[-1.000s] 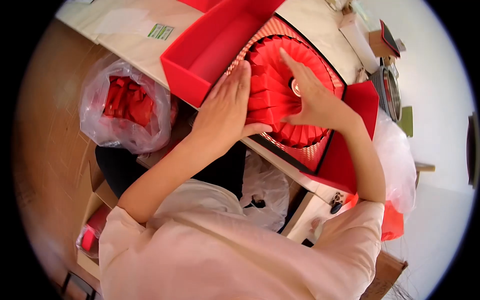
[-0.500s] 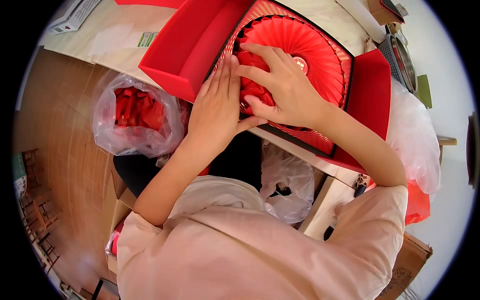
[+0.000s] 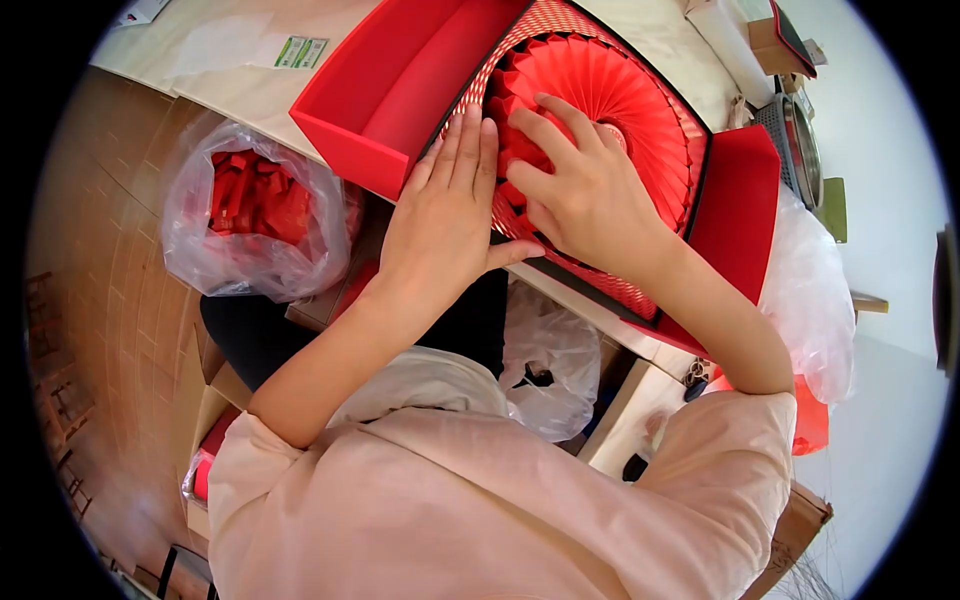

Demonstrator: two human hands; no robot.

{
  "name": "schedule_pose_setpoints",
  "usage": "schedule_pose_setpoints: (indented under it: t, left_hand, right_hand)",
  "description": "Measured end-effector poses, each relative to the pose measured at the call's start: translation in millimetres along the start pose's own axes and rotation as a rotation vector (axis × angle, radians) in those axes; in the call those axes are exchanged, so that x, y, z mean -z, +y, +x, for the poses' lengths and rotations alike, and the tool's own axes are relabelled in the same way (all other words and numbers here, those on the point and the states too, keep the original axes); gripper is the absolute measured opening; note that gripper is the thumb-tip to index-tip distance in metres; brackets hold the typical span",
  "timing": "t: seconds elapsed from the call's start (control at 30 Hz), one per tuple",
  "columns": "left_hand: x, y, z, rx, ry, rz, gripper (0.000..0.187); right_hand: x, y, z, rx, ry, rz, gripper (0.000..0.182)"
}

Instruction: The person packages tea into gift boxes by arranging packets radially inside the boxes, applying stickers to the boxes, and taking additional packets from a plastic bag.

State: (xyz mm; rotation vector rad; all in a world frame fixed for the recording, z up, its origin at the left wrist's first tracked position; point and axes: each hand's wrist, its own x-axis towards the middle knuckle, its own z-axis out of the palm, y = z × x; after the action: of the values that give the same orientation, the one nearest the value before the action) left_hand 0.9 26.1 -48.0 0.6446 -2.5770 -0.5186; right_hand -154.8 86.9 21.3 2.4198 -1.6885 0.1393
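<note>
A ring of red folded packets [image 3: 655,135] lies fanned out in an open red box [image 3: 735,215], around a round centre piece that is partly covered by my right hand. My left hand [image 3: 440,220] lies flat along the box's near-left edge, fingers stretched out and thumb pointing right. Over the left part of the ring, my right hand [image 3: 590,195] has its fingers bent and apart, their tips at the red packets. What lies directly under its palm and thumb is hidden. A red side flap [image 3: 400,100] stands out left of my left hand.
A clear plastic bag with red pieces [image 3: 260,205] hangs at the table's left edge. Green-and-white labels [image 3: 300,52] lie on the table [image 3: 225,85]. White plastic bags [image 3: 550,350] are below the table and at the right. A metal bowl [image 3: 803,150] stands at the far right.
My right hand's fingers have drawn in and bent more over the red packets. My left hand stays flat at the box's edge. The whole view has shifted slightly.
</note>
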Motion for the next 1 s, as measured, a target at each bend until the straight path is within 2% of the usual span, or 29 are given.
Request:
schedule_pose_setpoints:
  t: [0.3,0.37,0.47,0.87,1.0]
  left_hand:
    - [-1.0,-1.1,-0.7,-0.006,0.01,0.017,0.111]
    - [-1.7,-1.2,-0.3,-0.014,0.006,0.117,0.108]
    - [-2.4,-0.9,-0.6,-0.012,0.029,0.035,0.11]
    - [0.6,0.0,0.6,0.005,-0.003,0.03,0.108]
    - [1.1,-1.0,0.9,-0.01,0.014,0.016,0.108]
  right_hand:
    - [-1.5,4.7,-0.4,0.014,-0.063,-0.016,0.024]
    - [-4.0,3.5,-2.4,0.017,-0.082,-0.025,0.025]
    - [-9.7,0.2,-3.5,0.034,-0.058,-0.096,0.027]
    - [-12.5,-6.1,-5.9,0.014,-0.115,-0.148,0.03]
    - [-15.7,-4.2,-5.1,0.036,-0.185,-0.141,0.03]
